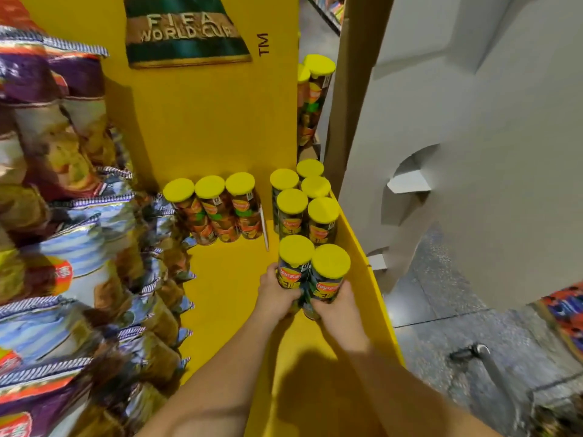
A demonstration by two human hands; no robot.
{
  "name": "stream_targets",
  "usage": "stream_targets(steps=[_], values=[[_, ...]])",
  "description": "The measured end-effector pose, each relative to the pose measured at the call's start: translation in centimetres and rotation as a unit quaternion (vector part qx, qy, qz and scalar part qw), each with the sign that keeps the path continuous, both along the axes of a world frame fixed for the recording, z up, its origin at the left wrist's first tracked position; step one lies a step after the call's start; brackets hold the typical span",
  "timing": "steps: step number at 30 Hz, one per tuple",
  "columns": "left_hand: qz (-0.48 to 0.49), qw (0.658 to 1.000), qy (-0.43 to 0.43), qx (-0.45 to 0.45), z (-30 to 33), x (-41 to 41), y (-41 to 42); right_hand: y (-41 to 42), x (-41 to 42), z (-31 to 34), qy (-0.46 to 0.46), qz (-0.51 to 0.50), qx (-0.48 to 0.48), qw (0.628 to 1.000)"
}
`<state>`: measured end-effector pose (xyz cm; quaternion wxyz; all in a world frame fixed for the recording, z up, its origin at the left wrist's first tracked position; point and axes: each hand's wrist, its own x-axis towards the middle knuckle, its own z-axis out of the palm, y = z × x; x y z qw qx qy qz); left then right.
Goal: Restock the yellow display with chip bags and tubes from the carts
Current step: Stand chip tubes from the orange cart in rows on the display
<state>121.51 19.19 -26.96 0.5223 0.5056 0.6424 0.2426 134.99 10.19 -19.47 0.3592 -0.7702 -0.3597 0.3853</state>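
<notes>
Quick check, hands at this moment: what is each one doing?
Left hand: grips the left yellow-lidded dark chip tube.
Right hand: grips the right yellow-lidded dark chip tube beside it.

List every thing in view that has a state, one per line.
Left hand: grips left dark tube, upright, capped.
Right hand: grips right dark tube, upright, capped.
Dark tubes behind: upright, capped, two rows.
Orange tubes: three, upright, capped.
Chip bags: stacked at left.
</notes>
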Motion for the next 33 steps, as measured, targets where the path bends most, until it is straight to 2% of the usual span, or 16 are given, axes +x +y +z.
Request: stream_targets(steps=[5, 11, 14, 20, 25, 33], values=[[-0.011, 0.999, 0.01, 0.034, 4.9, 1.5, 1.2, 2.9, 0.1, -1.9, -0.008, -0.028, 0.03, 0.999], [-0.019, 0.996, 0.042, 0.071, 5.1, 2.6, 3.6, 4.1, 0.7, -3.0, -0.055, -0.048, 0.021, 0.997], [-0.018, 0.995, 0.052, 0.083, 5.4, 3.0, 4.1, 4.2, 0.4, -3.2, -0.049, -0.053, 0.008, 0.997], [-0.028, 0.994, 0.062, 0.084, 5.5, 3.9, 4.2, 4.8, 0.0, -3.2, -0.025, -0.094, 0.02, 0.995], [-0.034, 0.994, 0.071, 0.078, 5.2, 3.9, 4.3, 5.5, -0.1, -3.3, -0.048, -0.114, 0.021, 0.992], [-0.028, 0.996, 0.078, 0.018, 6.7, 3.1, 1.4, 2.3, -1.0, -1.0, -0.015, -0.081, 0.002, 0.997]])
